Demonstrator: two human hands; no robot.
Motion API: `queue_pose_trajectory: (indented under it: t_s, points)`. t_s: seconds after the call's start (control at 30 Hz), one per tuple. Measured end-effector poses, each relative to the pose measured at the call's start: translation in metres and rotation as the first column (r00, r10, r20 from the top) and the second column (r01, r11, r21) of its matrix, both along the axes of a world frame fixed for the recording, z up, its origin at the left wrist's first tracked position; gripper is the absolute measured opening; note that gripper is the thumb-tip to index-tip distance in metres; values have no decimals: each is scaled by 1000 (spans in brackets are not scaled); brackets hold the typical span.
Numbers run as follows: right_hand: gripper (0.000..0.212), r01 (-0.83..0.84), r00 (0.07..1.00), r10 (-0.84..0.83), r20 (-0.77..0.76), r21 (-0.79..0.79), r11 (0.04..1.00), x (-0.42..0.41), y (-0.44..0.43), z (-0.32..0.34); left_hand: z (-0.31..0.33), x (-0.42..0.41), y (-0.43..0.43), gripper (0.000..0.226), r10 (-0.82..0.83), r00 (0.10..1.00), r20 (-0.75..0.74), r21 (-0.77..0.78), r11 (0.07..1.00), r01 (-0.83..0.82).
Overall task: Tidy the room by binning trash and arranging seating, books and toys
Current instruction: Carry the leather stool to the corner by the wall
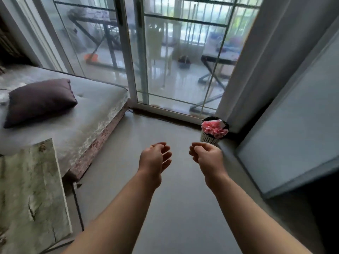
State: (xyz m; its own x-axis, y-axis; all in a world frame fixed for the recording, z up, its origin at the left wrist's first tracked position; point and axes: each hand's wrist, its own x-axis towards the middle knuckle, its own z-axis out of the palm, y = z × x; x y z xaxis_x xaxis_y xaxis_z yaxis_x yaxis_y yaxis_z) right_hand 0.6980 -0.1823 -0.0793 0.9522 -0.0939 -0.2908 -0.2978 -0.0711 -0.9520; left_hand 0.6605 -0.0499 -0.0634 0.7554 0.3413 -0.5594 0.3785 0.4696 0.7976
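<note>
A small white mesh bin [209,138] stands on the floor in the corner by the glass door, with pink and white crumpled trash [213,128] heaped in its top. My right hand [206,154] hovers just in front of and below the bin, fingers loosely curled and holding nothing. My left hand [156,156] is level with it to the left, fingers apart and empty. A dark purple cushion [39,101] lies on the low grey mattress seat [95,110] at the left.
A sliding glass door [165,61] fills the far wall, with a balcony and folding tables behind it. A grey curtain [256,61] hangs at the right above a pale cabinet panel [293,143]. A marbled tabletop [31,195] is at near left. Grey floor [174,198] stretches between.
</note>
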Motion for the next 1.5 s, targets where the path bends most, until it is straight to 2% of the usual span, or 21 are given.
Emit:
queue_pose_trajectory:
  t_s: [0.2, 0.4, 0.6, 0.77, 0.87, 0.93, 1.07, 1.13, 1.2, 1.27, 1.3, 1.37, 1.4, 1.5]
  points:
    - [18, 259, 965, -260, 26, 47, 965, -25, -82, 47, 39, 5, -73, 22, -230, 972, 50, -110, 966, 234]
    - [23, 543, 830, -555, 57, 149, 827, -71, -137, 65, 62, -1, -126, 17, -495, 865, 84, -149, 852, 503]
    - [20, 785, 603, -797, 43, 147, 602, -159, -156, 63, 60, -33, -168, 13, -780, 623, 57, -110, 616, 780]
    - [22, 950, 311, -950, 14, 30, 311, -269, -156, 65, 54, -101, -200, 10, -939, 344, 2, -131, 341, 931]
    - [21, 984, 175, -985, -8, -32, 175, -336, -151, 69, 51, -151, -218, 10, -983, 182, -15, -145, 182, 973]
    - [21, 996, 34, -999, -3, -77, 34, -392, -146, 69, 51, -199, -232, 10, -999, 30, -20, -154, 33, 988]
    - [15, 974, -225, -973, -53, -38, -223, -490, -132, 65, 48, -289, -250, 11, -975, -221, -26, -156, -214, 964]
    - [20, 959, -282, -957, -64, -26, -281, -531, -124, 63, 48, -329, -257, 11, -948, -317, -35, -163, -308, 937]
    - [25, 924, -381, -922, -68, -23, -381, -580, -113, 59, 47, -378, -259, 11, -908, -417, -39, -157, -406, 900]
    - [22, 913, -407, -910, -74, -36, -406, -611, -104, 54, 46, -408, -260, 12, -886, -461, -47, -154, -449, 880]
    - [19, 896, -444, -893, -75, -46, -442, -648, -92, 52, 43, -449, -260, 13, -854, -517, -54, -155, -504, 849]
    - [14, 894, -448, -889, -96, -32, -447, -665, -87, 48, 39, -467, -262, 13, -849, -524, -62, -159, -510, 845]
    - [12, 868, -496, -863, -96, -20, -496, -696, -80, 45, 36, -500, -263, 13, -825, -561, -68, -160, -546, 822]
    - [15, 823, -562, -818, -123, 13, -568, -768, -66, 38, 29, -579, -261, 13, -771, -630, -98, -162, -612, 774]
